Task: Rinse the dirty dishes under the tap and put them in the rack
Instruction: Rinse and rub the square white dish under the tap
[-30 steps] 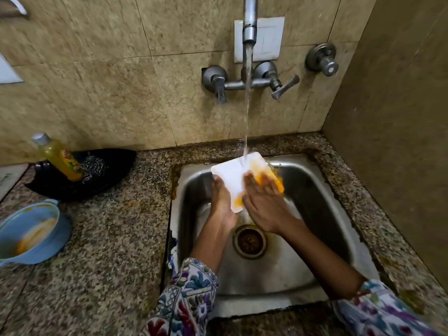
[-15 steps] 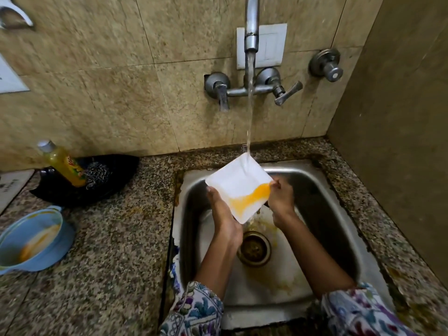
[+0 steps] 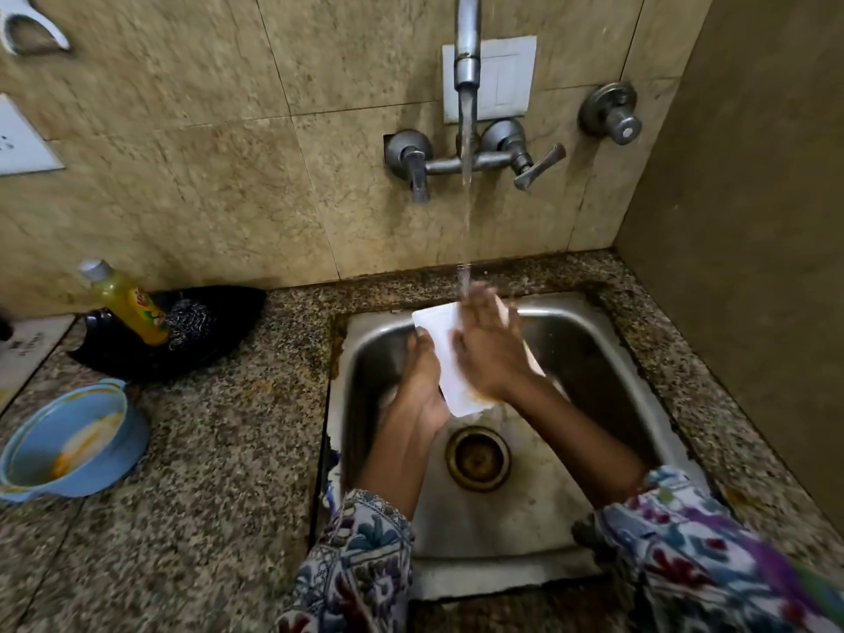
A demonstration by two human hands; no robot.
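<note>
A white square plate is held tilted over the steel sink, under the water running from the tap. My left hand grips the plate's left lower edge from behind. My right hand lies flat on the plate's face with fingers spread, covering most of it, and the stream lands on its fingertips. A little orange residue shows at the plate's lower edge. A blue bowl smeared with orange food sits on the counter at the far left.
A yellow dish-soap bottle and a steel scrubber lie in a black holder against the wall. The drain sits below the plate. A speckled granite counter surrounds the sink; a wall closes in on the right.
My right hand left the plate's right corner and now lies flat over its face. The orange streak seen half a second ago is mostly gone or covered.
</note>
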